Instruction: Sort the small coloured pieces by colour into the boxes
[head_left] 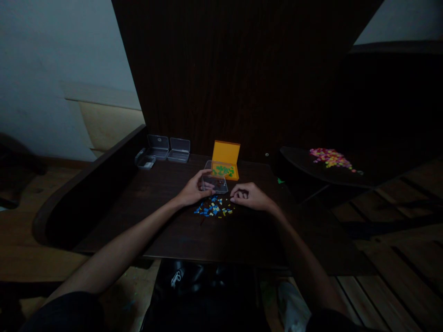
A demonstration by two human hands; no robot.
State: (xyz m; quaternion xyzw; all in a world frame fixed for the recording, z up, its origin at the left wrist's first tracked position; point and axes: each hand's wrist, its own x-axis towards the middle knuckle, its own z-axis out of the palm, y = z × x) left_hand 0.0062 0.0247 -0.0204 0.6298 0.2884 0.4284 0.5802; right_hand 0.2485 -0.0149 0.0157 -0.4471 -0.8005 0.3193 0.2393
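Note:
My left hand point(195, 190) is closed around the left side of a clear plastic box point(221, 190), which is tilted over the dark table and has a few small dark pieces in it. Just right of the box, my right hand point(251, 196) hovers with its fingers curled and pressed together; whatever they pinch is too small to make out. Below both hands lies a loose pile of small blue, white and yellow pieces point(212, 211). Behind the clear box stands an orange box point(226, 152) with its lid up, and green pieces point(223, 170) lie inside it.
Several clear open boxes point(179, 150) stand at the table's back left. A pile of pink and yellow pieces point(331, 158) rests on a dark surface at the right. A raised wooden armrest point(90, 177) borders the left side, and a dark panel point(235, 78) rises behind.

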